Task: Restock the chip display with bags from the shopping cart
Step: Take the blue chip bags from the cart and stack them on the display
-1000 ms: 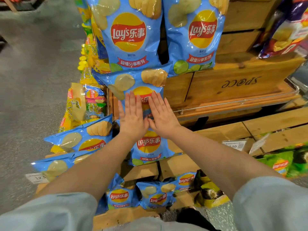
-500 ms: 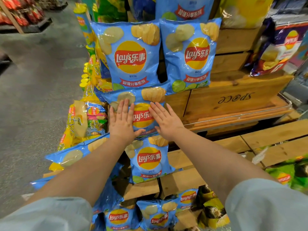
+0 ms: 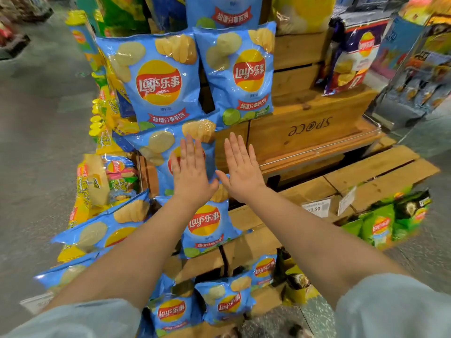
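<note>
Shift: right hand (image 3: 240, 170) has slid off the middle blue bag (image 3: 166, 152) onto the wooden crate (image 3: 305, 132) beside it.
Bag: upright on the display (long axis vertical), straight ahead under the left hand (image 3: 191, 173).
Nearer: left.
Hands: both flat, fingers straight, gripping nothing; left presses the bag.

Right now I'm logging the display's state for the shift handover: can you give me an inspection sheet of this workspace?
Surface: stepped wooden crates, bare wood right of the blue bags.
Job's things: blue chip bags stacked in tiers; middle blue bag under the left hand.
Clutter: green bags lower right; price tag on the crate edge.
Hands: left hand flat on the middle blue bag; right hand open beside it, contact unclear.
Cables: nothing seen.
Surroundings: grey floor; shopping cart not seen.
</note>
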Available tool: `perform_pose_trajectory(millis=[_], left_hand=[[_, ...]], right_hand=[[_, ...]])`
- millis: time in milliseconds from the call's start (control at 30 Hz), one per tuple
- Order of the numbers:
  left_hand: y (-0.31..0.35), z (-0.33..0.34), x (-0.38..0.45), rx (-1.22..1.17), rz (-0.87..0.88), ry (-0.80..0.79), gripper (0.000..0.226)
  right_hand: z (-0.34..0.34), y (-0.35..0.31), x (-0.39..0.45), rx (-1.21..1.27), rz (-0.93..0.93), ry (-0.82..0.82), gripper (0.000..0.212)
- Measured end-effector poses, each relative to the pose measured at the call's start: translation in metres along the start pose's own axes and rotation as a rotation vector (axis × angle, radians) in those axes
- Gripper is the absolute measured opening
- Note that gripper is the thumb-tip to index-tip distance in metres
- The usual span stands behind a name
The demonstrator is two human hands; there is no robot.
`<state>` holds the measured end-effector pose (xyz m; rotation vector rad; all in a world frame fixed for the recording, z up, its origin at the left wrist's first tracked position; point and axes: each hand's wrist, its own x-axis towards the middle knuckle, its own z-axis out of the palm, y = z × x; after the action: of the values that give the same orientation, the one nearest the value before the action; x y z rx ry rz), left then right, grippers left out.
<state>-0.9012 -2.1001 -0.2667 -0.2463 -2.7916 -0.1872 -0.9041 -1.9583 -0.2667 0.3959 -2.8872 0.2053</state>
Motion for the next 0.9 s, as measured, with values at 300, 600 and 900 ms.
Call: perform_pose_trajectory(millis=[300,600,900], left_hand=[[0.108,-0.016,-0.051,-0.080,0.022,-0.235,0.108],[0.254,-0.025,-0.099,-0.118,0.180,-0.407,0.105],[0.409,-0.044,-0.147,-0.387,0.473,-0.551,0.103]], right_hand=[[-0.035,0.058,-0.102,0.066,0.315,-0.194,0.073],[-0.086,0.155,-0.231,0.200,0.373,-0.152,0.064],[-0.165,0.269,-0.381,0.140,0.387,-0.151,0.063]])
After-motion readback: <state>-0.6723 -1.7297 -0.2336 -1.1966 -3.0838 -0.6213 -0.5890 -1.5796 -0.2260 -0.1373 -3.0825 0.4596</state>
